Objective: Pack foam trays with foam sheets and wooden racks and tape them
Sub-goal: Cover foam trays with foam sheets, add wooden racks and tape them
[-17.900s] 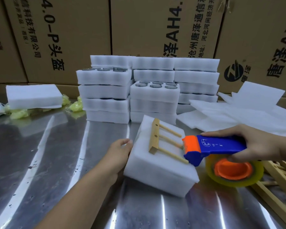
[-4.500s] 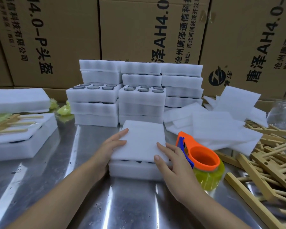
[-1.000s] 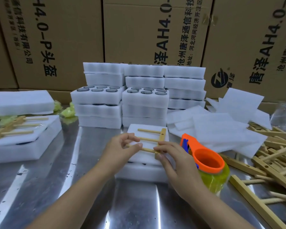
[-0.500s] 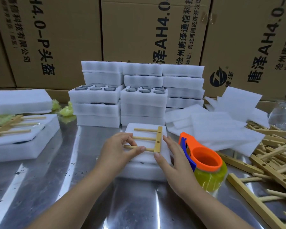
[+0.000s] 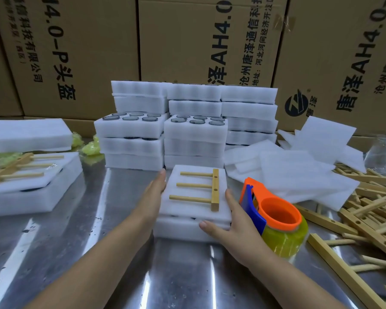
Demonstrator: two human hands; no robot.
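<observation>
A white foam tray (image 5: pixel 183 230) lies on the steel table in front of me, covered by a thin foam sheet (image 5: pixel 187 210). A wooden rack (image 5: pixel 214 190) with three dowels lies flat on the sheet. My left hand (image 5: pixel 153 195) presses its straight fingers against the tray's left side. My right hand (image 5: pixel 227 221) lies against the right front corner, thumb along the front edge and fingers along the right side. A tape dispenser (image 5: pixel 274 217), orange and blue with a yellowish roll, stands just right of my right hand.
Stacks of foam trays (image 5: pixel 161 130) stand behind. Loose foam sheets (image 5: pixel 299 172) and a pile of wooden racks (image 5: pixel 366 210) lie at the right. A packed tray with a rack (image 5: pixel 31 188) sits at the left. Cardboard boxes (image 5: pixel 187 45) wall the back.
Both hands let go of the wooden rack, which now lies on the sheet. They moved down to the tray's left side and right front corner.
</observation>
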